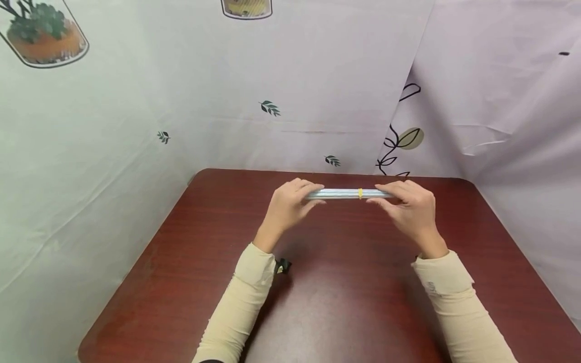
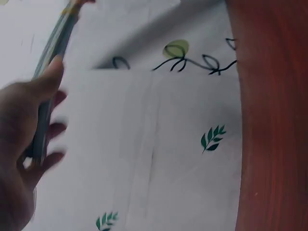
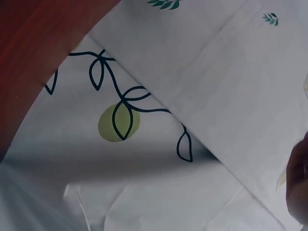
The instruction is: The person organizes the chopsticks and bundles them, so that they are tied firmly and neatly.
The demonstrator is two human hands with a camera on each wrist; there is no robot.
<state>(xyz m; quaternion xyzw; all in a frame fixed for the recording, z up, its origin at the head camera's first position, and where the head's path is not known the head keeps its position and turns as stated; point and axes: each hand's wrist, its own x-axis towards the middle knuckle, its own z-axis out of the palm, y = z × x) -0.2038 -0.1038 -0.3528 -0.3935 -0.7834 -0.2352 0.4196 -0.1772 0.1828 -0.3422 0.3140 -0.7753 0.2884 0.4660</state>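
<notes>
A slim bundle of pale blue and white sticks [image 1: 338,193] is held level above the table, with a yellow band [image 1: 360,193] round it nearer its right end. My left hand [image 1: 288,204] pinches the left end between thumb and fingers. At the other end, my right hand [image 1: 413,206] grips it the same way. In the left wrist view the bundle [image 2: 43,130] runs up through the left hand [image 2: 19,110], thumb against its side. Only a sliver of the right hand [image 3: 297,187] enters the right wrist view, where the bundle does not show.
Below the hands lies a reddish-brown table [image 1: 204,242] with rounded corners. Pale cloth walls [image 1: 317,75] with printed leaves and pots stand behind and beside it. A small dark object [image 1: 283,266] shows beside the left sleeve.
</notes>
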